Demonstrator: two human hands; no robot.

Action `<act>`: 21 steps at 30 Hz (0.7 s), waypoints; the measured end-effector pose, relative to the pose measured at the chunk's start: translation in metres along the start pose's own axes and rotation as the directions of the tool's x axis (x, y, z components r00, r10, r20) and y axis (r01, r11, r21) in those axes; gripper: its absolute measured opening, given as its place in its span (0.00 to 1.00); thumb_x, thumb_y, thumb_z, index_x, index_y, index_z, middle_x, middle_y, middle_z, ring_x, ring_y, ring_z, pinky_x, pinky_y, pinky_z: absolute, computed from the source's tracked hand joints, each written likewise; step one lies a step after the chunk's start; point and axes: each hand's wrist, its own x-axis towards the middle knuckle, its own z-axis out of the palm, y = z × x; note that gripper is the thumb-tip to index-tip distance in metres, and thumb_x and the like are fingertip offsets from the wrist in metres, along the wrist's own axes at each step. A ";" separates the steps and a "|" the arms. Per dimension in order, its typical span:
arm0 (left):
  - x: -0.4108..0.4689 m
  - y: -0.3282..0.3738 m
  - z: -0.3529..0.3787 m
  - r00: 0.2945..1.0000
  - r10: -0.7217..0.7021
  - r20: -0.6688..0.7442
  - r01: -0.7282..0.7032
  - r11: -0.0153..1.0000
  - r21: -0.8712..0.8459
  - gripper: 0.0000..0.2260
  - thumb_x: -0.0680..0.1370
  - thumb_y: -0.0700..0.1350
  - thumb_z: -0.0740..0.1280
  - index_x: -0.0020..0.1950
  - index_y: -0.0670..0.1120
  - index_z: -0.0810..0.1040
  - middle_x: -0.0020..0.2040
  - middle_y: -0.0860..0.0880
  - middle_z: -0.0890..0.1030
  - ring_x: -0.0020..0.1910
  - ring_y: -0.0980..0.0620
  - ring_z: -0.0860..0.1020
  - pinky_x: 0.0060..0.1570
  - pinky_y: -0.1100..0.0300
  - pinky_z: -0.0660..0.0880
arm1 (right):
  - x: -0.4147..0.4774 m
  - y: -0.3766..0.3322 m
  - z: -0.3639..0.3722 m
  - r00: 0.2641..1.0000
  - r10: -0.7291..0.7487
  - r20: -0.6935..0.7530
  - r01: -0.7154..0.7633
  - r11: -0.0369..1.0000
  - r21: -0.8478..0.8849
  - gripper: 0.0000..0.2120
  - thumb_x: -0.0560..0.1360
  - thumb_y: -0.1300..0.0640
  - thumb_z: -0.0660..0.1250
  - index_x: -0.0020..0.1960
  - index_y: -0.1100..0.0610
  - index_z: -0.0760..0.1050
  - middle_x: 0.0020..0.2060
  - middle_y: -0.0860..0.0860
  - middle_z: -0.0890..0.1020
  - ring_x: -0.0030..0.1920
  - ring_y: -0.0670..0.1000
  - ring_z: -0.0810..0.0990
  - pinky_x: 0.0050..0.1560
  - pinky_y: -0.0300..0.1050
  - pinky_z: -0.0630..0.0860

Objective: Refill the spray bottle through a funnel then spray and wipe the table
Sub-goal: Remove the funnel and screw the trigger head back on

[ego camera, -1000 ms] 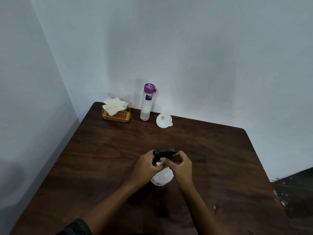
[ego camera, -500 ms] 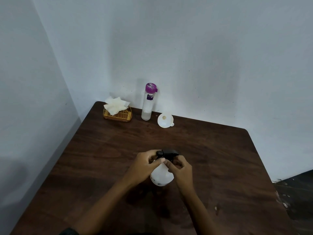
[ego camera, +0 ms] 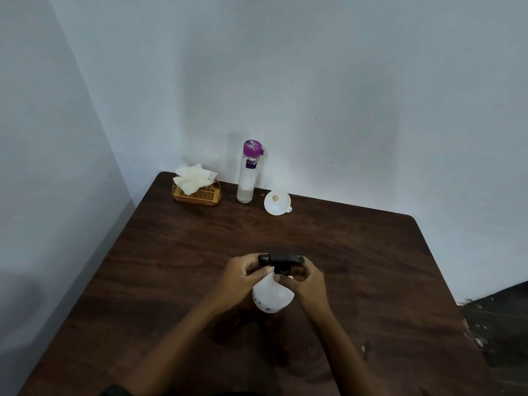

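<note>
A white round-bodied spray bottle [ego camera: 273, 297] with a black trigger head [ego camera: 281, 258] stands near the middle of the dark wooden table [ego camera: 171, 267]. My left hand [ego camera: 243, 274] grips the neck and the nozzle end of the head. My right hand [ego camera: 307, 282] pinches the black collar under the head from the right. At the back stand a clear water bottle [ego camera: 248, 172] with a purple cap and a white funnel [ego camera: 276, 203], which lies tipped with its mouth toward me. White tissues [ego camera: 193, 178] sit in an orange wire holder [ego camera: 200, 194] at the back left corner.
Pale walls close in at the left and behind the table. The table's right edge drops to a dark floor [ego camera: 503, 315]. A few small white specks [ego camera: 363, 348] lie on the wood near my right forearm.
The black trigger head has turned between my fingers; its nozzle now points left and level. Both hands stay on the bottle's neck. The bottle has not moved across the table.
</note>
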 end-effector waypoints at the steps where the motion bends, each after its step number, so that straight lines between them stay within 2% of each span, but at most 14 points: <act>1: 0.000 -0.001 0.001 1.000 0.000 0.001 0.000 1.000 0.002 0.11 0.77 0.39 0.67 0.58 0.50 0.78 0.50 0.61 0.80 0.51 0.68 0.78 0.48 0.74 0.73 | 0.000 -0.001 0.001 1.000 -0.009 -0.002 0.009 1.000 -0.008 0.14 0.65 0.64 0.75 0.49 0.57 0.77 0.44 0.48 0.82 0.46 0.46 0.80 0.48 0.41 0.76; 4: 0.001 0.000 0.001 1.000 0.003 -0.001 -0.003 1.000 0.006 0.12 0.77 0.39 0.66 0.59 0.48 0.78 0.50 0.60 0.81 0.51 0.68 0.78 0.49 0.74 0.73 | 0.002 -0.005 0.004 1.000 -0.013 0.014 0.014 0.999 -0.029 0.15 0.66 0.65 0.75 0.47 0.55 0.74 0.43 0.47 0.80 0.46 0.45 0.78 0.45 0.36 0.73; 7: 0.001 0.000 0.001 1.000 0.001 -0.004 -0.002 1.000 -0.008 0.11 0.77 0.39 0.67 0.56 0.52 0.77 0.50 0.60 0.81 0.51 0.68 0.78 0.49 0.73 0.73 | 0.003 -0.001 -0.001 0.997 -0.005 0.076 0.006 1.000 -0.015 0.17 0.65 0.65 0.74 0.51 0.55 0.75 0.47 0.48 0.81 0.47 0.44 0.79 0.46 0.34 0.74; 11: 0.001 -0.001 0.001 1.000 0.001 -0.003 -0.001 1.000 -0.006 0.11 0.77 0.40 0.67 0.57 0.53 0.77 0.52 0.59 0.81 0.53 0.66 0.78 0.49 0.73 0.73 | 0.004 0.007 -0.009 0.995 0.030 0.091 -0.031 0.999 0.018 0.20 0.61 0.55 0.73 0.52 0.58 0.79 0.47 0.54 0.83 0.49 0.51 0.81 0.50 0.44 0.76; 13: 0.001 -0.002 0.000 1.000 -0.001 -0.002 0.001 1.000 -0.006 0.11 0.77 0.40 0.66 0.57 0.52 0.77 0.51 0.59 0.81 0.53 0.66 0.78 0.49 0.73 0.73 | 0.005 0.008 -0.009 0.996 0.032 0.078 -0.033 0.999 0.013 0.18 0.62 0.58 0.76 0.52 0.58 0.79 0.47 0.53 0.84 0.48 0.50 0.82 0.50 0.46 0.78; 16: 0.002 -0.003 0.001 1.000 -0.003 -0.002 0.003 1.000 0.008 0.12 0.77 0.40 0.66 0.59 0.49 0.78 0.52 0.58 0.81 0.53 0.66 0.78 0.50 0.73 0.73 | 0.005 0.005 -0.005 0.998 0.020 0.053 -0.021 1.000 0.008 0.15 0.65 0.64 0.76 0.50 0.57 0.78 0.45 0.50 0.83 0.45 0.45 0.81 0.48 0.40 0.77; 19: 0.003 -0.005 0.001 1.000 -0.006 -0.012 0.006 1.000 0.015 0.12 0.77 0.40 0.67 0.60 0.47 0.78 0.52 0.56 0.81 0.52 0.66 0.78 0.49 0.73 0.73 | 0.005 0.001 0.001 0.999 0.006 0.033 -0.005 1.000 -0.019 0.15 0.65 0.63 0.76 0.47 0.56 0.74 0.43 0.50 0.81 0.45 0.46 0.79 0.45 0.37 0.74; 21: 0.004 -0.005 0.001 1.000 -0.006 -0.009 0.007 1.000 0.022 0.12 0.77 0.40 0.67 0.60 0.48 0.78 0.52 0.56 0.82 0.52 0.64 0.79 0.49 0.72 0.73 | 0.003 0.000 0.003 0.998 0.016 0.053 -0.015 1.000 -0.005 0.17 0.65 0.63 0.75 0.49 0.56 0.73 0.45 0.50 0.80 0.48 0.47 0.79 0.47 0.38 0.73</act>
